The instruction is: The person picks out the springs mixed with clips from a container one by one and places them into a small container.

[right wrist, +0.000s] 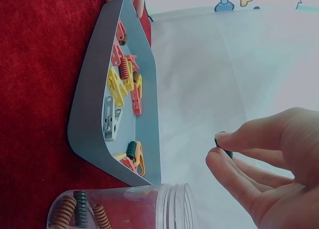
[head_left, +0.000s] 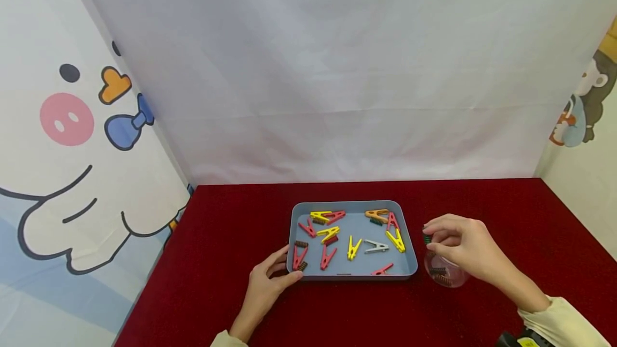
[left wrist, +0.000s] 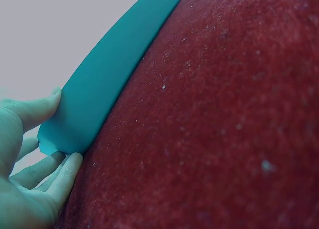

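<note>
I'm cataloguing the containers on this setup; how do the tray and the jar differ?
The tray is opaque blue-grey; the jar is clear. The tray is shallow, wide and rectangular; the jar is round and narrower. The tray holds clips and springs; in the jar, only springs show. The left hand grips the tray's corner, while no hand grips the jar. Both stand open-topped on the red cloth.
</note>
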Demonstrator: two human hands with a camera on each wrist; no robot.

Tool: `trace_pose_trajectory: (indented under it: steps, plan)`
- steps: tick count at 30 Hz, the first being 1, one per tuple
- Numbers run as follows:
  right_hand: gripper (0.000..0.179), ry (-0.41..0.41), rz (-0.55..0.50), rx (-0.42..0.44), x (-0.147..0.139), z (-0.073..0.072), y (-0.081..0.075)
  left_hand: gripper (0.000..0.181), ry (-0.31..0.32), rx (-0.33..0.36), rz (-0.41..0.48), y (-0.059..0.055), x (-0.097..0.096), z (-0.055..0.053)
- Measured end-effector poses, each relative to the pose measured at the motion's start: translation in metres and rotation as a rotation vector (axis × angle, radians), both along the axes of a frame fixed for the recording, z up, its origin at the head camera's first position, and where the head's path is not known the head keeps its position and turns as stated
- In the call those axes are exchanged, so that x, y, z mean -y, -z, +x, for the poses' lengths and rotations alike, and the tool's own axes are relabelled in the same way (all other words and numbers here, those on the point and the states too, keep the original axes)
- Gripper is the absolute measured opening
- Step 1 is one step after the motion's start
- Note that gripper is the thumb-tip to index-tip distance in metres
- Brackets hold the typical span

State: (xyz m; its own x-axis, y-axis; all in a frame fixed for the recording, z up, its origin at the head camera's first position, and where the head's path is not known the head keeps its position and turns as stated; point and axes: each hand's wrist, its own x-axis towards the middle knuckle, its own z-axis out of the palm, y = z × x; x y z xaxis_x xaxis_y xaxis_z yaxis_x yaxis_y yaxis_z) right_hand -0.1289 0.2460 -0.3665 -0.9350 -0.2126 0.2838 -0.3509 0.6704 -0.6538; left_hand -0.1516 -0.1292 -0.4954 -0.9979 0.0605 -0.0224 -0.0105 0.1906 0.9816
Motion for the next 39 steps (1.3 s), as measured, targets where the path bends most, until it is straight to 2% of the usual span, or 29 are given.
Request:
trace_pose_trajectory:
  steps: [8,15,39]
  plan:
    - [0.025,0.010,-0.014,-0.017,-0.005,0.001,0.001,0.064,0.006,0.011,-0.007,-0.001,0.000,0.001]
    - [0.024,0.012,-0.020,0.003,-0.009,0.003,0.002,0.062,0.008,-0.010,-0.006,0.001,0.000,0.000]
    - [0.023,0.082,0.067,-0.032,-0.030,0.007,0.009,0.062,0.006,0.004,0.008,0.002,0.000,-0.001]
